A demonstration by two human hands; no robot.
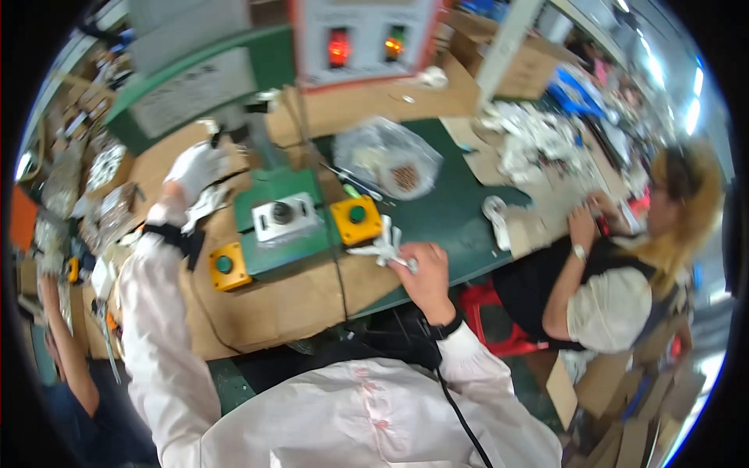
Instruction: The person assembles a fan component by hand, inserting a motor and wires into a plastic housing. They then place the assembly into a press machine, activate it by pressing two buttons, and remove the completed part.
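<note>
My right hand [427, 277], bare, is closed on a white plastic part with several prongs [386, 243], just right of the green press. My left hand [195, 168] wears a white glove and reaches to the left side of the press column; its fingers are blurred, and whether they hold anything I cannot tell. Between my hands sits the green press base [292, 253], topped by a metal plate fixture [282, 217] with a dark round piece in its middle. A yellow button box [356, 218] with a green button stands to its right, and another yellow button box [228, 266] to its left.
Behind the right box lies a clear plastic bag [386, 160] with small copper-coloured pieces. A red-framed control box [367, 43] stands at the back. White parts [538, 144] are heaped at right, near a seated co-worker [601, 288]. Another person's arm [70, 343] shows at left.
</note>
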